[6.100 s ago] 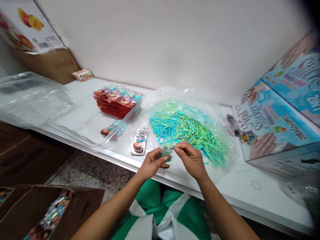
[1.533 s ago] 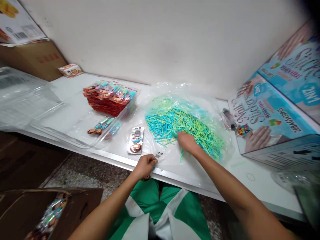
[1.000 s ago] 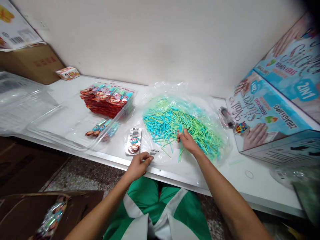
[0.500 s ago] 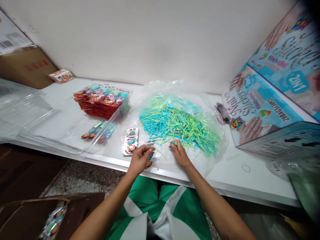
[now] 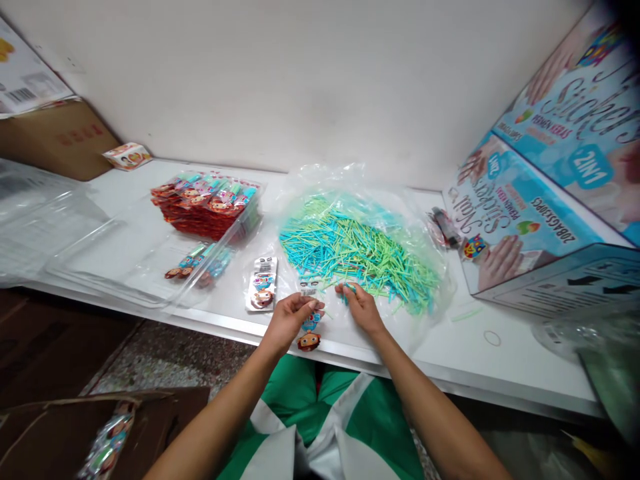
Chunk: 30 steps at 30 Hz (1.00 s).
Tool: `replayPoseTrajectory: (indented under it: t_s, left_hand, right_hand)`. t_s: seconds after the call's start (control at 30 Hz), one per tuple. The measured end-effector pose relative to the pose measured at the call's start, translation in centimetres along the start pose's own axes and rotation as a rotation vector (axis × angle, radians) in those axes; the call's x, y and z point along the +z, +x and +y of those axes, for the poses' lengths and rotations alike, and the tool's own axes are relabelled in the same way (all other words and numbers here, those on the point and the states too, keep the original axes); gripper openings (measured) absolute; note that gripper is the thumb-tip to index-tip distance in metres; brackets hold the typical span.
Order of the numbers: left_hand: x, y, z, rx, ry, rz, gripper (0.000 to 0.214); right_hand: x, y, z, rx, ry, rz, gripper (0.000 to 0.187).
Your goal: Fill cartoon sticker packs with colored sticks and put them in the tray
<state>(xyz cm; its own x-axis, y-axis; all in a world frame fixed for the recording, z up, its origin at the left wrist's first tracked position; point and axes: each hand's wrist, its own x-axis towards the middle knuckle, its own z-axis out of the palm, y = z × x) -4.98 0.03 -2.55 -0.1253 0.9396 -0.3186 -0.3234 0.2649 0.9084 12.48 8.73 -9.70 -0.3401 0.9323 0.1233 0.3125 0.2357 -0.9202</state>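
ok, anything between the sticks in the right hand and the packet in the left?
Nothing visible blocks it: the right hand, with its sticks, faces the packet in the left hand across a small gap. The loose stick pile lies beyond the hands.

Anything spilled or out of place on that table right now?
Slightly: one pale green stick lies on the white table, apart from the blue-and-green pile of sticks, so it looks stray. A thin loop, perhaps a rubber band, lies near it.
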Motion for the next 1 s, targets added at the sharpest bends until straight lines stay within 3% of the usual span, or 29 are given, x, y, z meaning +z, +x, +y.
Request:
replayPoseTrajectory:
  t_s: [0.13,0.27,0.5,0.7,0.9,1.0]
  left_hand:
    - [-0.1,0.1,-0.4,-0.048,-0.074,-0.076,0.052]
    - [0.0,0.2,-0.6,-0.075,-0.124,-0.114,0.044]
    - [0.3,0.5,-0.9,-0.07,-0.116,-0.106,0.035]
    - [0.3,0.3,-1.3,-0.057,-0.075,-0.079,0.03]
    - [0.6,-0.2,-0.7,-0.08,-0.042,-0.013,0.029]
    - [0.6,-0.2,-0.6,-0.09,0.0,-0.044,0.028]
  right_hand:
    - [0.0,0.4,-0.2,0.01,-0.008,0.045,0.037]
    - [-0.5,0.5,-1.3,0.016,0.024,0.061,0.035]
    - [-2.4,-0.1,-6.1,-0.074,-0.123,-0.235,0.027]
    - [-2.9,-0.3,-8.9,-0.13,-0.216,-0.321,0.025]
    - [-2.9,-0.6,-9.7,-0.142,-0.307,-0.362,0.025]
    - [-2.9,-0.7,-9.9,-0.155,-0.334,-0.377,0.025]
